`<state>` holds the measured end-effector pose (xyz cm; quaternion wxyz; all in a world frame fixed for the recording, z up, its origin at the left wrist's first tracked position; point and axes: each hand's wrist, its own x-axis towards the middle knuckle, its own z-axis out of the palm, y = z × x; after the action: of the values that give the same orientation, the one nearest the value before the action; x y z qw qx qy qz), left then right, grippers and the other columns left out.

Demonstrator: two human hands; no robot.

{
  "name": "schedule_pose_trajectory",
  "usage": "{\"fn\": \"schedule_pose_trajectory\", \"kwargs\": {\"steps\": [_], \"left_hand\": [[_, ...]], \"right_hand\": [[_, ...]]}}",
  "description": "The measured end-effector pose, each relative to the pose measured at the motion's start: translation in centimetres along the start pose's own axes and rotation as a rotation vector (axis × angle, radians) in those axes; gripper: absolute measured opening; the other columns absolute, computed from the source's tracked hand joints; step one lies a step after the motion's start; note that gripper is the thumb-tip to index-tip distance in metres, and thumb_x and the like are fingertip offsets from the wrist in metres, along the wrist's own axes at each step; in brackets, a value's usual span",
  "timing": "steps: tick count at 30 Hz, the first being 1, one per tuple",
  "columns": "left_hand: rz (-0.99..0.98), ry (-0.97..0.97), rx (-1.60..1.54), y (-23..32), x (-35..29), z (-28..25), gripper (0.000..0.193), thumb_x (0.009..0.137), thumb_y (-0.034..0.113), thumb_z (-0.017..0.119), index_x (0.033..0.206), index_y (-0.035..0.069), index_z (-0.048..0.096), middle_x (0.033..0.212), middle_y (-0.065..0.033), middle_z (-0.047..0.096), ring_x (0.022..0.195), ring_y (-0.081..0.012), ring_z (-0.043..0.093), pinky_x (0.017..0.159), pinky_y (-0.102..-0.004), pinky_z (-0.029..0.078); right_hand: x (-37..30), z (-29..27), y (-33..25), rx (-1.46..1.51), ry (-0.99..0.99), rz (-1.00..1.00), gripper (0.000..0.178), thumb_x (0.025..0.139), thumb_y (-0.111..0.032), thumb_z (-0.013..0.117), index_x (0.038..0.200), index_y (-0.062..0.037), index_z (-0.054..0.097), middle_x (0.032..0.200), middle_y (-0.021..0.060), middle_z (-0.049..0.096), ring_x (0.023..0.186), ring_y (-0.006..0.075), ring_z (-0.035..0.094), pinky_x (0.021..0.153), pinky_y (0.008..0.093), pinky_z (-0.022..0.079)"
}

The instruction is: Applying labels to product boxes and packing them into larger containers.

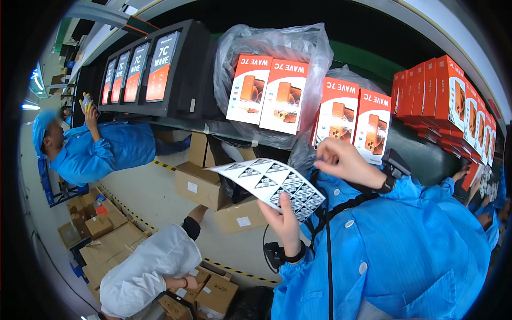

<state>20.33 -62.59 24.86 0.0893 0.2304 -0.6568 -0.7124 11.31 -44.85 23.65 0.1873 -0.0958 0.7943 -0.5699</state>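
My left hand (285,226) grips a white sheet of triangular black-and-white stickers (277,184) by its lower edge, thumb on top. The sheet bends and its left end is bare of stickers in places. Just above and right of it, my right hand (349,164) has its fingers curled together in a pinch; whatever is between the fingertips is too small to make out. Close beyond that hand stand a red-and-white phone box (336,114) and a second phone box (375,125). Farther left, two more phone boxes (285,96) lie on clear plastic wrap (229,48).
Stacked red phone boxes (448,93) fill the right side of the bench. A black rack (184,80) holds several phones at the left. Cardboard cartons (200,184) stand on the floor below. One person in blue (106,149) and another in white (154,266) work nearby.
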Motion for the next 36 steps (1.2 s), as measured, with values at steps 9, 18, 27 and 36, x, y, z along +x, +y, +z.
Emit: {"fn": "schedule_pose_trajectory", "kwargs": {"steps": [9,18,27,36], "left_hand": [[0.032,-0.132,0.065,0.7,1.3,-0.5,0.036,0.094,0.005,0.052,0.125,-0.002,0.035,0.114,-0.0129,0.053,0.099,-0.0134,0.054,0.084,-0.0258,0.045],[0.031,-0.239,0.178,0.4,4.3,-2.9,0.04,0.093,0.002,0.054,0.127,-0.004,0.034,0.116,-0.0146,0.053,0.103,-0.0149,0.055,0.088,-0.0284,0.045],[0.067,-0.185,0.246,1.3,8.9,-1.9,0.022,0.092,0.005,0.055,0.11,-0.006,0.046,0.096,-0.0114,0.061,0.085,-0.0122,0.058,0.072,-0.0253,0.047],[0.081,0.059,0.44,-0.2,13.5,-3.8,0.026,0.092,0.009,0.054,0.111,-0.007,0.044,0.092,-0.0197,0.064,0.08,-0.0227,0.064,0.069,-0.032,0.05]], "right_hand": [[1.0,2.6,-3.1,-0.067,-0.025,-0.389,0.02,0.075,-0.008,0.075,0.091,-0.0024,0.064,0.088,0.0085,0.062,0.082,0.0229,0.06,0.069,0.0321,0.048],[3.5,3.8,-4.2,-0.031,-0.094,-0.242,0.018,0.076,-0.008,0.074,0.088,-0.0015,0.063,0.088,0.0087,0.062,0.083,0.0237,0.061,0.07,0.0321,0.049],[7.3,4.8,-3.9,-0.194,-0.069,-0.174,0.014,0.076,-0.009,0.073,0.083,-0.0032,0.061,0.086,0.0084,0.062,0.081,0.0241,0.062,0.069,0.032,0.049],[13.4,5.1,-1.6,-0.079,0.113,0.108,0.01,0.08,-0.008,0.068,0.082,0.0014,0.066,0.069,0.0051,0.062,0.061,0.0093,0.06,0.056,0.0237,0.048]]}}
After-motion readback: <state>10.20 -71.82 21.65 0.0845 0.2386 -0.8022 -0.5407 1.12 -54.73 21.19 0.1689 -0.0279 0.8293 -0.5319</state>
